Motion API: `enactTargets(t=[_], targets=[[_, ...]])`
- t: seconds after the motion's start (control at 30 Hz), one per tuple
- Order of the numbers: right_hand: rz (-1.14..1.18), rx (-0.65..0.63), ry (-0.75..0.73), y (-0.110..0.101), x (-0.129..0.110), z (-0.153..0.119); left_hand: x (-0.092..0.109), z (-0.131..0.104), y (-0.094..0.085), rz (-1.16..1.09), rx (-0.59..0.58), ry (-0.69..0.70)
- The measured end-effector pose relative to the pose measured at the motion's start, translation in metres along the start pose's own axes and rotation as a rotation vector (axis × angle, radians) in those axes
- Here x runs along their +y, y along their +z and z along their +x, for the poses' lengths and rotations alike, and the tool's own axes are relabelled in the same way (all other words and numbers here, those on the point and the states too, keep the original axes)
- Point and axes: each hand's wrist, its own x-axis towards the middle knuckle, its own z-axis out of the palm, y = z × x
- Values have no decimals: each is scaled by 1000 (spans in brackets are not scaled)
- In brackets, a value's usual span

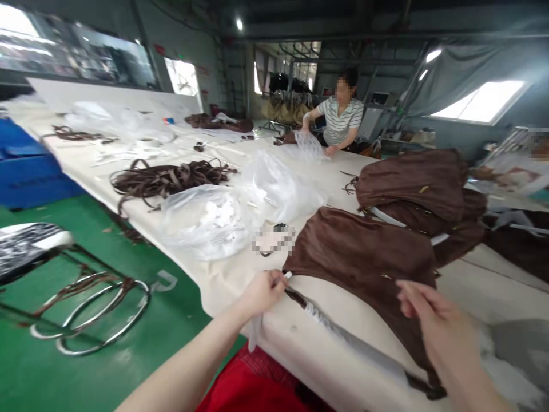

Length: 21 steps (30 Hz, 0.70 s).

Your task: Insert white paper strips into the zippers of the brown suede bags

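The one view comes from your own head, looking forward and slightly down over your bare left hand (pixel 268 289), your bare right hand (pixel 444 323) and the red cloth (pixel 253 380) on your lap below them. You get both hands near and large, with the dark brown soft bag (pixel 364 246) just beyond. Past the hands, your view runs along the long cream cloth-covered desk (pixel 343 309) to a person in a striped shirt (pixel 343 117), far off. Left of your hands, it takes in the shiny green floor (pixel 171 312).
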Motion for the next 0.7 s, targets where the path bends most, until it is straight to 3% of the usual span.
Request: enactTargets(t=[0.07,0.13,0.23,0.3,0.43,0.57,0.7], targets=[[129,-326,-36,70,-31,0,12,-8,-1,158,12,-11],[257,-553,20,124,-47,-10,23,-15,-2,271,41,-42],[433,-739,155,170,-46,-28,31,-22,0,307,76,-115],[497,-798,233,183,-37,-36,30,-24,2,275,74,-156],[483,-876,322,187,-19,-41,22,-25,8,224,59,-208],[430,-932,286,185,-13,-41,16,-26,14,185,82,-214],[300,-908,274,184,-15,-44,15,-27,16,120,114,-219]])
